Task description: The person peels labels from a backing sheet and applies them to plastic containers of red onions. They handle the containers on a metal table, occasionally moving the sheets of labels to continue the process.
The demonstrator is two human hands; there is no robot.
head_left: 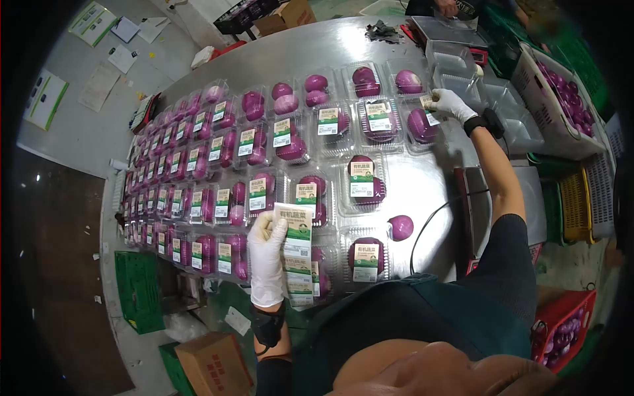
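Left hand (pixel 266 259) grasping label strip (pixel 296 254); right hand (pixel 450 103) pressing label (pixel 430 109) on onion box (pixel 422 125). Smooth flat, centred on lid.

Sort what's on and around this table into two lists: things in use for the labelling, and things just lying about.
In use:
- left hand holding the label strip
- right hand pressing a label on a boxed onion
- labelled boxes

Lying about:
- loose onion
- empty boxes
- cardboard box
- green crate
- papers
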